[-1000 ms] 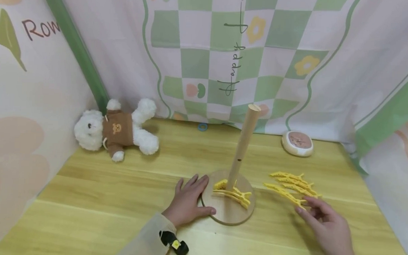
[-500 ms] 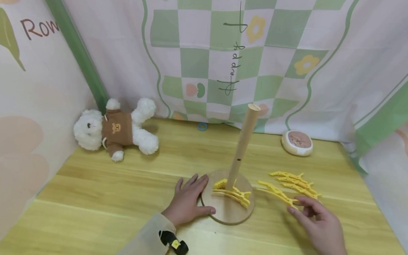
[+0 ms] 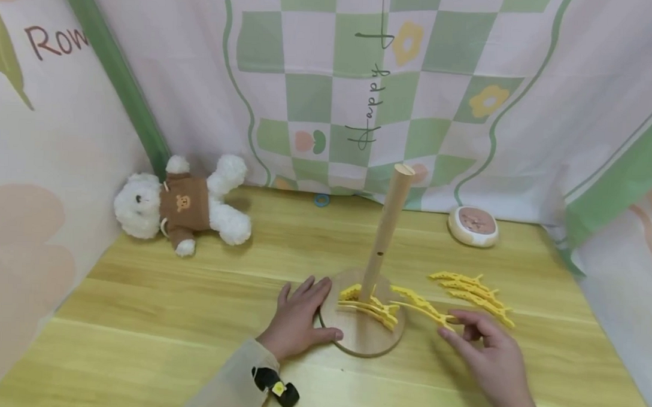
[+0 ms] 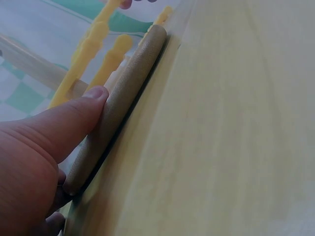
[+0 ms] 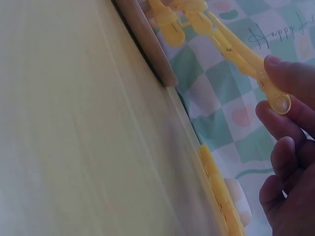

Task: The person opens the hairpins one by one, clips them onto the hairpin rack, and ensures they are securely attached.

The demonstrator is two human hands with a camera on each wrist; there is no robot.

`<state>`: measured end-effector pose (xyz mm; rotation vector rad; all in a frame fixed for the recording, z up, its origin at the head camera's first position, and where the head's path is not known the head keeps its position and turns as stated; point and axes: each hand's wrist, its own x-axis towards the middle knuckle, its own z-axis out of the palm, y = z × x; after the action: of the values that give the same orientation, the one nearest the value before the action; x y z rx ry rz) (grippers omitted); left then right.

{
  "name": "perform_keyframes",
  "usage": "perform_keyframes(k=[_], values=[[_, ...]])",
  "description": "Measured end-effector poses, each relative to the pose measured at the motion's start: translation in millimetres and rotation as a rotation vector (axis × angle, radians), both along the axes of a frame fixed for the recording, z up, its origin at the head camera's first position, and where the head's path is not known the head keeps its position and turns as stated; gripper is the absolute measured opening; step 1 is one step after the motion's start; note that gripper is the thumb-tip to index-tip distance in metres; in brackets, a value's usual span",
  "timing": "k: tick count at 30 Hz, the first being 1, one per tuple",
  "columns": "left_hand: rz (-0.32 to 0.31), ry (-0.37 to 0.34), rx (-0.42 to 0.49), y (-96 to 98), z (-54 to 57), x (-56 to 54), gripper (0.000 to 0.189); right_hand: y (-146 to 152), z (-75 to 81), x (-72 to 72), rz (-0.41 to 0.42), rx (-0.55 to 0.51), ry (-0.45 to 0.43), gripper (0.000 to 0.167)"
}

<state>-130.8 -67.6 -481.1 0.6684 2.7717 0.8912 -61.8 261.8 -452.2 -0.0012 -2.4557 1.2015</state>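
Observation:
In the head view, a round wooden base [image 3: 361,343] carries an upright wooden post [image 3: 385,229]. My left hand [image 3: 298,319] rests at the base's left edge, fingers spread, thumb touching the rim; the left wrist view shows the thumb [image 4: 74,120] there too. Yellow toothed hair clips [image 3: 373,313] sit around the foot of the post. Thumb and index finger of my right hand [image 3: 488,356] pinch the handle end of another yellow hair clip [image 3: 422,304]. Its two arms stand apart, their tips pointing left over the base's right edge. In the right wrist view, this clip [image 5: 241,51] slants up toward the others.
Several more yellow clips [image 3: 471,290] lie on the table behind my right hand. A white plush toy [image 3: 183,203] in a brown top lies at the back left. Toward the back are a small blue ring [image 3: 321,200] and a white-rimmed round-cornered device [image 3: 473,226].
My right hand has carried the pinched hair clip leftward, from near the loose clips to the base's right edge. My left hand has stayed at the base.

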Motion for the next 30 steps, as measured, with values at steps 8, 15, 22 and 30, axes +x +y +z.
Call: perform_keyframes(k=[8,15,22,30], values=[[0.004,-0.023,0.000,-0.2,5.4,1.5,0.102,-10,-2.9,-1.9,0.018,-0.010,0.001,0.032],[0.000,-0.027,0.003,0.7,5.0,0.9,0.102,-20,-1.6,-2.7,0.039,-0.021,0.031,0.033],[-0.003,-0.021,0.006,0.4,2.6,0.1,0.102,-27,-1.3,-4.2,0.046,-0.009,0.038,0.031],[-0.001,-0.014,0.007,0.5,2.3,-0.2,0.102,-33,-0.4,-5.9,0.035,0.011,0.029,0.030]])
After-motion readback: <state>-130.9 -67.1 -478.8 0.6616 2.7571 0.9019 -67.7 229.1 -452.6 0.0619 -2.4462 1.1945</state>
